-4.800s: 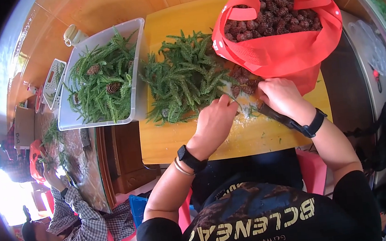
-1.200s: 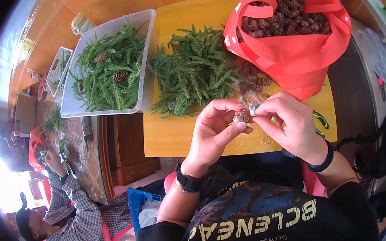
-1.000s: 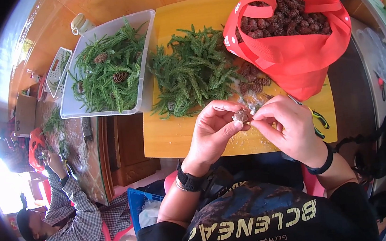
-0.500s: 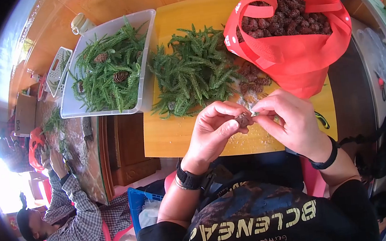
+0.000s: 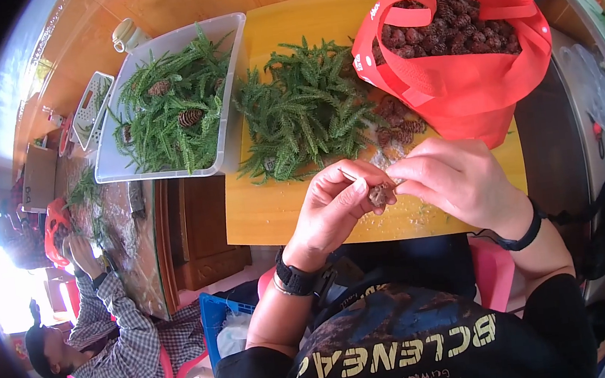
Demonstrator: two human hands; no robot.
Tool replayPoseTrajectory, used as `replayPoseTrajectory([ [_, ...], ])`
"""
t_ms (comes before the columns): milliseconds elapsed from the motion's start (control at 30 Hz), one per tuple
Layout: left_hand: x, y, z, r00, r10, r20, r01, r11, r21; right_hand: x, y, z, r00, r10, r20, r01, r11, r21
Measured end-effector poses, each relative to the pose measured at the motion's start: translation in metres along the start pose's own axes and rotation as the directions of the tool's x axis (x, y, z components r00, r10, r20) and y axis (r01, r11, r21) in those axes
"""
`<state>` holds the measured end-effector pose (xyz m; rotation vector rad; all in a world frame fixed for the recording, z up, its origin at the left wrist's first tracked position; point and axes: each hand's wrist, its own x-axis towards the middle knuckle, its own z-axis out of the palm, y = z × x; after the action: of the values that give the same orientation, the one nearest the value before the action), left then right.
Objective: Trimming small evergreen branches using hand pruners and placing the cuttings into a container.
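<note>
Over the near edge of the yellow table (image 5: 269, 219), my left hand (image 5: 330, 204) is closed around a small brown pine cone (image 5: 379, 196), pinched between thumb and fingers. My right hand (image 5: 458, 175) meets it from the right, fingertips pressed together at the cone's side. Whatever sits between those right fingertips is too small to make out. Just beyond my hands lie a heap of green artificial fir sprigs (image 5: 301, 111) and a few loose reddish-brown cones (image 5: 404, 131). Pale crumbs are scattered on the tabletop around them.
A red fabric bag (image 5: 457, 108) full of pine cones stands at the far right. At the left, a clear plastic bin (image 5: 220, 150) holds sprigs with several cones. Farther left, a person in a checked sleeve (image 5: 136, 335) works at another table. A blue crate (image 5: 215, 322) stands beside me.
The cone has turned and dropped slightly in my left fingers. My right wrist has shifted a little to the right, and the pale green bit at its fingertips no longer shows.
</note>
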<state>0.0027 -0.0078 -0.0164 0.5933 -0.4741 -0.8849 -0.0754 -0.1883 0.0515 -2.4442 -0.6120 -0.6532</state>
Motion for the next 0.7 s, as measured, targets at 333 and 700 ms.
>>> replayPoseTrajectory([
  [333,-0.001,0.001,-0.002,0.984,-0.154,-0.091,0.163,0.981,0.101,0.007,-0.001,-0.005,0.970,0.000,0.243,0.056,0.973,-0.223],
  [700,-0.001,0.006,0.012,0.986,-0.117,-0.122,0.149,0.943,0.299,0.002,0.022,-0.005,0.875,0.378,0.304,-0.475,0.792,0.383],
])
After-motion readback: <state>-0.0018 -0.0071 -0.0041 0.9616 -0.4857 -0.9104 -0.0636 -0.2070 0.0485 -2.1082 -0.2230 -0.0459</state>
